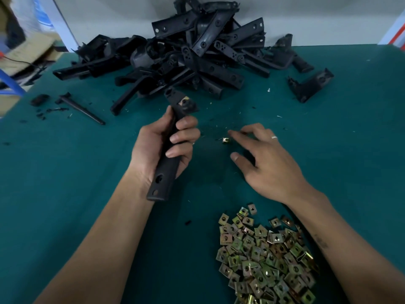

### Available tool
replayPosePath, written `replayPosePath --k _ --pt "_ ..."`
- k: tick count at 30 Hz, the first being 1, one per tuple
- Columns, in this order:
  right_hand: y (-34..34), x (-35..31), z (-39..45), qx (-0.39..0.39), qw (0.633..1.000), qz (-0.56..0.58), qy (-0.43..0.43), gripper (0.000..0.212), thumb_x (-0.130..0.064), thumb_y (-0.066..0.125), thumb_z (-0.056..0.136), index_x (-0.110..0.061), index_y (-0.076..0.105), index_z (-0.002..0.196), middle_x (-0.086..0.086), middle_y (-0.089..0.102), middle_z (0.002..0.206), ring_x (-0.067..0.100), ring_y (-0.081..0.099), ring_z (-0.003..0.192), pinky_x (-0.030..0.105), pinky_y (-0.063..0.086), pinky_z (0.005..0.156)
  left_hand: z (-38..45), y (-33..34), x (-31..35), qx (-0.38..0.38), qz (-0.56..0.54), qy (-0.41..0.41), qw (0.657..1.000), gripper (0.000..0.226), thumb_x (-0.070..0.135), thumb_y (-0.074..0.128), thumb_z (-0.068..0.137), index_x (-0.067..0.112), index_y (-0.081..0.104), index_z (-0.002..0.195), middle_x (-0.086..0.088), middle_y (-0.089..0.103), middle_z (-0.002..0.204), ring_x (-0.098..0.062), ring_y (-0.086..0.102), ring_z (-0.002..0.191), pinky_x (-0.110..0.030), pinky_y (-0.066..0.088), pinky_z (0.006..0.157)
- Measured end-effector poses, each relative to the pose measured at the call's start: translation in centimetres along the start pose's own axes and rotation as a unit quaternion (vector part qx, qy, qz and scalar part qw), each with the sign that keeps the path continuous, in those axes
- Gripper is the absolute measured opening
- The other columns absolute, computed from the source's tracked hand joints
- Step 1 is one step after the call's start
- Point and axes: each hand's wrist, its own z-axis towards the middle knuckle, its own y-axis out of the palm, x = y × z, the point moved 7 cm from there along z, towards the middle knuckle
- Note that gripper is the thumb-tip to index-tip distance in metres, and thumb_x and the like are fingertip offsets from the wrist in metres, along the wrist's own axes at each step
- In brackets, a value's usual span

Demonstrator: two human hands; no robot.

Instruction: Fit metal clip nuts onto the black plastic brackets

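While the left hand (163,148) grips a black bracket (167,154) bearing 1 fitted clip nut (184,101), the right hand (265,159) hovers open-fingered. Its index fingertip touches a loose clip nut (226,140) on the green table (65,172).

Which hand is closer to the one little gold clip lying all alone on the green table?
Right. The right hand hovers beside the lone clip, its fingers almost touching it. The left hand is farther off, gripping a black bracket.

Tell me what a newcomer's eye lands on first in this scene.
First, the left hand at centre, gripping a black bracket with a clip nut at its top end. Then the tangled heap of brackets at the table's far edge, and the brassy pile of clip nuts at lower right, beneath the right forearm.
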Motion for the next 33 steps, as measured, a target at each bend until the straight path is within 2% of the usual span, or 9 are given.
replayPosePath --k 4,8,12,14,16,18,21,26,33 --pt "0.4 -0.5 1.4 -0.001 1.0 -0.024 0.003 0.044 -0.043 0.053 0.101 -0.022 0.061 0.138 -0.002 0.048 0.125 0.027 0.05 0.115 0.045 0.051 0.086 0.4 -0.2 -0.3 0.036 0.061 0.017 0.997 0.031 0.036 0.036 0.107 0.012 0.052 0.095 0.004 0.038 0.075 -0.004 0.028 0.053 -0.016 0.028 0.034" --pt "0.2 0.2 2.0 0.012 0.998 0.053 0.023 0.009 -0.028 0.066 0.098 -0.024 0.07 0.104 -0.008 0.055 0.102 0.018 0.054 0.099 0.042 0.051 0.081 0.4 -0.3 -0.8 0.037 0.145 0.002 0.989 0.022 0.035 0.04 0.103 0.015 0.048 0.101 0.003 0.039 0.075 -0.005 0.03 0.053 -0.014 0.025 0.034" --pt "-0.2 0.6 1.6 0.045 0.991 0.125 0.025 0.007 -0.014 0.064 0.098 -0.021 0.065 0.099 -0.016 0.059 0.086 0.009 0.059 0.085 0.022 0.044 0.07 0.3 -0.4 -1.2 0.019 0.229 -0.025 0.973 0.019 0.032 0.043 0.104 0.015 0.051 0.101 0.001 0.041 0.076 -0.004 0.027 0.057 -0.012 0.026 0.036" --pt "-1.0 0.9 1.2 0.08 0.933 0.347 0.055 0.013 -0.001 0.062 0.097 -0.013 0.067 0.098 -0.012 0.068 0.077 0.003 0.06 0.069 0.015 0.044 0.062 0.4 -0.3 -1.9 0.002 0.306 -0.045 0.951 0.019 0.03 0.044 0.105 0.013 0.052 0.099 -0.001 0.042 0.077 -0.006 0.03 0.057 -0.014 0.027 0.036" --pt "-2.0 0.9 0.7 0.102 0.837 0.532 0.077 0.018 0.005 0.065 0.091 -0.01 0.073 0.094 -0.005 0.073 0.076 0.007 0.063 0.067 0.017 0.048 0.059 0.5 -0.3 -2.7 -0.01 0.375 -0.053 0.925 0.019 0.028 0.048 0.104 0.01 0.051 0.099 -0.003 0.045 0.075 -0.008 0.031 0.056 -0.016 0.027 0.037" --pt "-2.4 0.5 0.3 0.091 0.775 0.619 0.089 0.013 0.0 0.071 0.082 -0.009 0.078 0.089 0.005 0.076 0.081 0.013 0.069 0.074 0.019 0.054 0.064 0.6 -0.3 -3.0 -0.011 0.414 -0.045 0.909 0.018 0.027 0.052 0.102 0.01 0.049 0.107 -0.005 0.048 0.073 -0.01 0.034 0.052 -0.018 0.027 0.036" --pt "-2.4 -0.1 -0.1 0.075 0.741 0.659 0.105 0.013 0.0 0.072 0.076 -0.003 0.075 0.089 0.011 0.076 0.086 0.02 0.072 0.081 0.026 0.06 0.073 0.6 -0.1 -3.1 -0.023 0.442 -0.027 0.896 0.024 0.028 0.055 0.1 0.011 0.049 0.115 -0.005 0.049 0.073 -0.01 0.034 0.051 -0.018 0.028 0.036" --pt "-3.0 -0.4 -0.2 0.098 0.716 0.682 0.113 0.023 0.004 0.075 0.072 0.003 0.069 0.095 0.012 0.072 0.081 0.018 0.068 0.073 0.021 0.057 0.07 0.5 0.0 -3.2 -0.035 0.457 -0.027 0.888 0.016 0.024 0.055 0.099 0.01 0.053 0.107 -0.005 0.047 0.074 -0.01 0.033 0.051 -0.018 0.03 0.037" --pt "-3.8 -0.1 -0.7 0.158 0.743 0.636 0.138 0.017 -0.002 0.081 0.067 -0.003 0.071 0.081 0.009 0.072 0.071 0.017 0.067 0.068 0.022 0.055 0.068 0.5 0.0 -3.2 -0.036 0.459 -0.021 0.887 0.016 0.026 0.058 0.098 0.011 0.053 0.102 -0.005 0.047 0.074 -0.011 0.033 0.052 -0.017 0.031 0.037"
